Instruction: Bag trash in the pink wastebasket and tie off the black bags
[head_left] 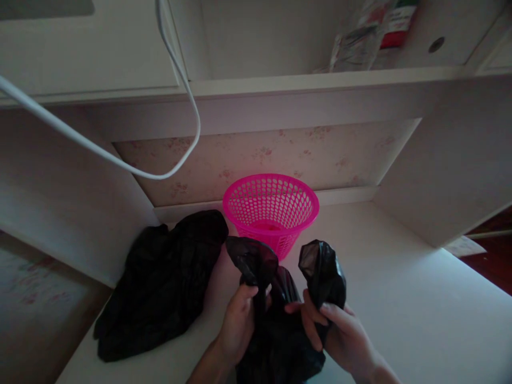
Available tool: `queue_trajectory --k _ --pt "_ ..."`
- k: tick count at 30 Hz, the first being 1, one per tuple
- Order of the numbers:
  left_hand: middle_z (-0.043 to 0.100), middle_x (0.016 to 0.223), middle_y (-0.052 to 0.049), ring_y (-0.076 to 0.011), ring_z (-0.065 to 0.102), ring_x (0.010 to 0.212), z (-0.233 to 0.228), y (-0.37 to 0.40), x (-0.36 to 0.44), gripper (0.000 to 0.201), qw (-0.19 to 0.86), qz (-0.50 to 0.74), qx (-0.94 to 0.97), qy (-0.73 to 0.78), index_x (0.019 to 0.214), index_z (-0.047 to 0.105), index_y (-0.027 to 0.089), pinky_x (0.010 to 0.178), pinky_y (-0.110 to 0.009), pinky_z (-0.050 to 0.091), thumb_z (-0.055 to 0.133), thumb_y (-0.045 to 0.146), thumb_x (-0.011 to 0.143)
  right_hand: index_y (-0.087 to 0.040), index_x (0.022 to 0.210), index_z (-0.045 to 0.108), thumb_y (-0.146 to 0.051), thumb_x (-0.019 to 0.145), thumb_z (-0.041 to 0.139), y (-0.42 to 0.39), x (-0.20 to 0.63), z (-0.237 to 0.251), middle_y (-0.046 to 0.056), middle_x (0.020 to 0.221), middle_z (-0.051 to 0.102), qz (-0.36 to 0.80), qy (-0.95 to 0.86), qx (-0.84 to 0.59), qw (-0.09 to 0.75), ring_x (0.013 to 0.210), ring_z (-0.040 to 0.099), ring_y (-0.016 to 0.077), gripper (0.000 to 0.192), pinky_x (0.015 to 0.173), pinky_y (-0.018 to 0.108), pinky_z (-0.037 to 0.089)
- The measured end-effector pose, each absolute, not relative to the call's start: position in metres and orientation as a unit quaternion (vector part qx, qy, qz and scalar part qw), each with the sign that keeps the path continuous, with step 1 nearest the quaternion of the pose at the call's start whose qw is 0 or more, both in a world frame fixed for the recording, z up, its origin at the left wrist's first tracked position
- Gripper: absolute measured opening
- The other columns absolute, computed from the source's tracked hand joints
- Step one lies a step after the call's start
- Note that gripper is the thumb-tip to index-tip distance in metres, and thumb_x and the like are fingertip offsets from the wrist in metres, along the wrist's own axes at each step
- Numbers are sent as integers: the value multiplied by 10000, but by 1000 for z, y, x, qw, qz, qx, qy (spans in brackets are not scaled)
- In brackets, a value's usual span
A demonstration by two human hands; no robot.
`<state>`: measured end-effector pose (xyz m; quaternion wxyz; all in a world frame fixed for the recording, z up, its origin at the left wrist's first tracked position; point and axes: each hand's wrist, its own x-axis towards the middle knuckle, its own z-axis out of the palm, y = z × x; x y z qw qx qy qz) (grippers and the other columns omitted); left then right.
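A black plastic bag (280, 341) rests on the white desk (400, 298) close to me. My left hand (238, 322) pinches one of its upper flaps, which sticks up towards the basket. My right hand (340, 330) grips the other flap, bunched upright beside it. Just behind the bag stands a bright pink mesh basket (271, 210), upright; nothing shows inside it.
A heap of black plastic bags (160, 282) lies on the desk to the left of the basket. A white cable (120, 160) hangs in a loop above. A shelf (320, 80) overhead carries packets (372, 32). The desk's left edge drops off near the heap.
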<state>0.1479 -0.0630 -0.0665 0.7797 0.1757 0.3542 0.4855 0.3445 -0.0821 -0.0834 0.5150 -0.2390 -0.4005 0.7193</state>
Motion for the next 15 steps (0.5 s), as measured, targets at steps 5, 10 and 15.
queue_trajectory --k 5,10,15 --pt "694 704 -32 -152 622 678 -69 -65 147 391 720 530 211 394 799 745 137 702 -273 516 933 450 660 -181 972 704 -721 902 611 -83 338 -83 22 767 537 786 -364 -189 463 764 571 195 553 774 328 466" --pt "685 722 40 -117 611 574 -61 -65 157 500 660 582 220 421 1012 684 208 592 -240 512 977 415 663 -206 949 747 -609 964 603 -82 336 -72 34 822 545 733 -454 -229 451 789 507 189 428 770 319 441" --pt "690 758 43 -123 641 696 -72 -63 160 331 616 618 239 426 828 682 198 680 -232 526 950 341 695 -205 841 733 -459 966 700 -84 333 -62 43 890 605 639 -562 -328 410 868 535 188 285 768 302 452"
